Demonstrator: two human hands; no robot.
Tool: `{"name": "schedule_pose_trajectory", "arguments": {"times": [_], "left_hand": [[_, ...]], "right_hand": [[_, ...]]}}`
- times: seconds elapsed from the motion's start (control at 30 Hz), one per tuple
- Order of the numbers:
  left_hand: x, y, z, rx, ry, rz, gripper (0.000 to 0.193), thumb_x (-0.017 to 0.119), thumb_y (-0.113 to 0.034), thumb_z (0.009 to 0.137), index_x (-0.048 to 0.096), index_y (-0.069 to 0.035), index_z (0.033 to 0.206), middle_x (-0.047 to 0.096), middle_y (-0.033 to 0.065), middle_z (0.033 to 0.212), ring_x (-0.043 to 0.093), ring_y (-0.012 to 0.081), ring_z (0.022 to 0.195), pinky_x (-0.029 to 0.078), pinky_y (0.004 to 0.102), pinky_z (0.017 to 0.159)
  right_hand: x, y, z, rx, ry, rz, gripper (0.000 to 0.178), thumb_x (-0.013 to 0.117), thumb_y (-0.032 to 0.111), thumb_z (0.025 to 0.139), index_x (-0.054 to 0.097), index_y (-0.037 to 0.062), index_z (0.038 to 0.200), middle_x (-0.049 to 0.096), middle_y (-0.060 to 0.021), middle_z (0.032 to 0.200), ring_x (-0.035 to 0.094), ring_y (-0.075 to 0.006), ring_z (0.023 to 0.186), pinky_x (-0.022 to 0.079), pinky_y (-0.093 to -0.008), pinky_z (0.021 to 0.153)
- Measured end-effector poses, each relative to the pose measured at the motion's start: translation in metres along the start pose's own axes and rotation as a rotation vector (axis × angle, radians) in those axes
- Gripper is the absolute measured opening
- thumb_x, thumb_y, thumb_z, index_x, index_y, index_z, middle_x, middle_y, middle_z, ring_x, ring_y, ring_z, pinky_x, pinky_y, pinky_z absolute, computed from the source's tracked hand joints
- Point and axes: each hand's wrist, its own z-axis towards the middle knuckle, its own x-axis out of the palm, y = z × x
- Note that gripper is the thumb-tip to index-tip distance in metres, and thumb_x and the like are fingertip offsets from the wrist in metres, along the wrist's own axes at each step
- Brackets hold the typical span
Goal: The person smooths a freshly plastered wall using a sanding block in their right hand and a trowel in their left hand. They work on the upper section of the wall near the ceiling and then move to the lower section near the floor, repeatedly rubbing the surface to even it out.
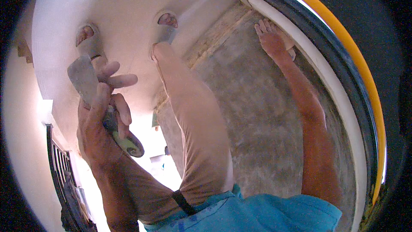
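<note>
My left hand (96, 118) is closed round the handle of a putty knife. Its broad grey blade (83, 75) points up and away from me, smeared with a dull coating. The dark and green handle end (131, 144) sticks out below my palm, and two fingers stretch loosely to the right. On the far right, my right hand (271, 39) lies against the rough grey wall (257, 103), fingers stretched out, beside a pale trim strip (309, 47). A small whitish piece shows by its wrist; I cannot tell what it is.
My feet in sandals (167, 21) stand on a smooth pale floor (124, 0). A dark barred railing (58, 159) rises at the left, near bright light. A black and yellow curved edge (360, 56) runs along the right. One leg (195, 116) is close to the wall.
</note>
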Motion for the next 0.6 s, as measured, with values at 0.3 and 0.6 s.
{"name": "schedule_pose_trajectory", "arguments": {"times": [0.3, 0.6], "left_hand": [[-0.011, 0.012, 0.008, 0.049, 0.160, -0.083, 0.050, 0.052, -0.029, 0.108, 0.048, 0.010, 0.140, 0.072, 0.0212, 0.111, 0.051, 0.0060, 0.041, 0.036, 0.0199, 0.030], [-0.009, -0.001, 0.000, -0.102, 0.008, 0.360, 0.061, 0.059, -0.042, 0.103, 0.052, 0.007, 0.138, 0.073, 0.0160, 0.103, 0.051, 0.0057, 0.042, 0.034, 0.0197, 0.031]], "right_hand": [[-0.025, 0.010, -0.059, 0.018, 0.045, 0.076, 0.052, 0.050, 0.004, 0.095, 0.050, 0.0022, 0.147, 0.049, -0.0175, 0.153, 0.043, -0.0371, 0.145, 0.035, -0.0466, 0.123], [0.005, -0.006, 0.008, 0.128, 0.176, 0.057, 0.053, 0.048, 0.004, 0.097, 0.049, 0.0071, 0.150, 0.044, -0.0172, 0.157, 0.039, -0.0368, 0.148, 0.040, -0.0460, 0.120]]}}
